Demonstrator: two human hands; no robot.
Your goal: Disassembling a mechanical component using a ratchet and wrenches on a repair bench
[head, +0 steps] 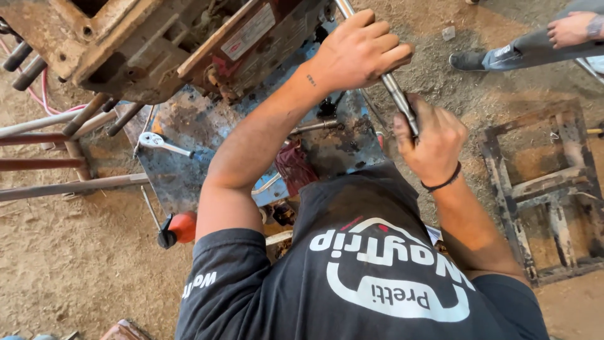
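Both hands hold one long metal bar (396,88). The bar is grey & thin, tilted, w/ its top end going up past the picture edge. The left hand (360,51) has a clenched grip round the bar higher up, fingers wrapped over it. The right hand (431,140) grips the bar's lower end, fist shut tight on it, just below the left. It wears a black wrist band (442,184).

The bar sits next to a big rusty machine block (145,47), brown & red, at the top left. The block rests on a worn blue metal plate (182,157) w/ rust spots; can't tell if the bar touches the block.

On the plate lies a silver ratchet wrench (162,143). Near the plate's low edge, on the dirt floor (75,264), is a tool w/ an orange handle (179,228). Rusty pipes (56,151) stick out at the left.

At the right sits a rusty metal frame (547,189) on the dirt. Top right, another person's hand (571,28) rests on a grey trouser leg, & a dark shoe (467,61) is on the ground, well apart from the bar.
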